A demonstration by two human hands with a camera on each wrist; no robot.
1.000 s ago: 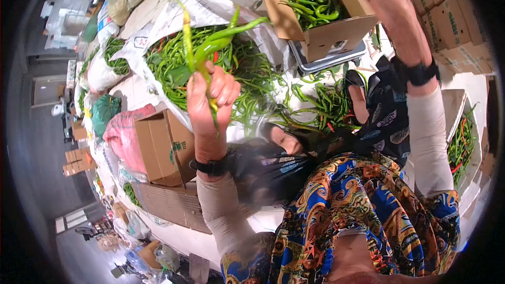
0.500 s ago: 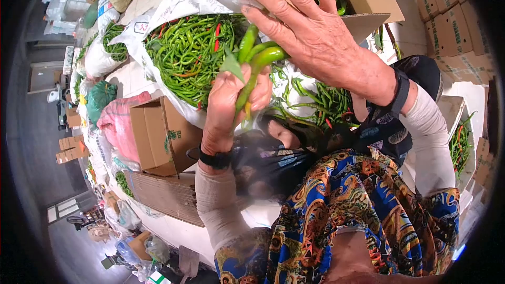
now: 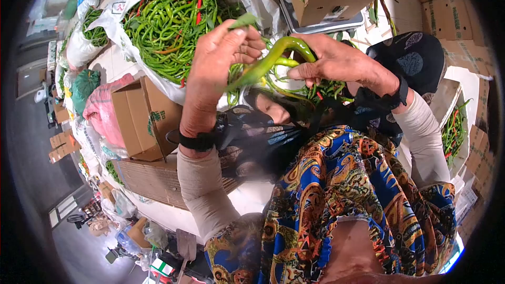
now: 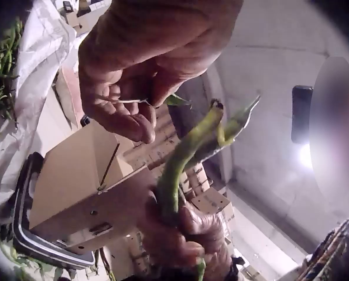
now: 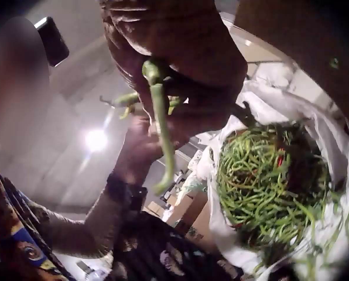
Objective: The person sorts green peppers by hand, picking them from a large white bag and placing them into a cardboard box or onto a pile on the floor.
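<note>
a pale tiled floor (image 3: 406,18) stretches around you. the green peppers (image 3: 295,43) are in front of you, above your lap, with your right grip (image 3: 336,63) curled round them. just beside, your left grip (image 3: 226,50) pinches a small leaf (image 3: 243,21). beyond your hands, an open white sack (image 3: 260,8) holds a heap of thin peppers (image 3: 168,37), near a cardboard carton (image 3: 336,5) with more inside. farther to your left are a smaller open box (image 3: 139,118) and a pink sack (image 3: 105,108).
</note>
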